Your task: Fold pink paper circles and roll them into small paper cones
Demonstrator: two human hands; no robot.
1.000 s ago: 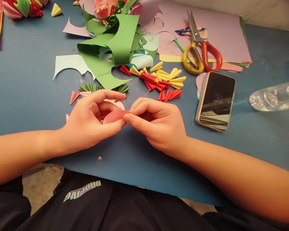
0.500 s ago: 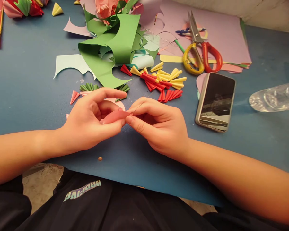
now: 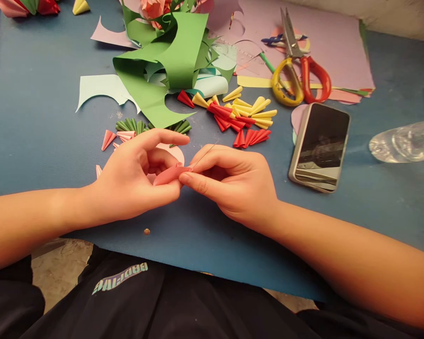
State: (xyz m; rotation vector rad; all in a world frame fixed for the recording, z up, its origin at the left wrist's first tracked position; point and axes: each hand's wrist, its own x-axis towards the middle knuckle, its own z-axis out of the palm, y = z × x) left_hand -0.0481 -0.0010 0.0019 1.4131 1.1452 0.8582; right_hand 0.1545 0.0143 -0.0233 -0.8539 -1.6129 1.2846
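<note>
"Paper (image 3: 167, 175), that pink rolled piece: where is it in the head view?"

"Over the near part of the blue table (image 3: 212, 245), between the left hand (image 3: 132, 176) and the right hand (image 3: 238, 186)."

"Both gripping it?"

"Yes. The left thumb and curled fingers hold its body, forefinger raised clear. The right thumb and forefinger pinch its narrow end, where a thin strand (image 3: 205, 155) slants upward; wire or thread, I can't tell."

"And around them?"

"Red cones (image 3: 257, 137) and yellow cones (image 3: 264, 114) lie beyond the right hand, with green scraps (image 3: 183, 61) farther back. Scissors (image 3: 294, 51) lie beyond the phone (image 3: 320, 141)."
</note>
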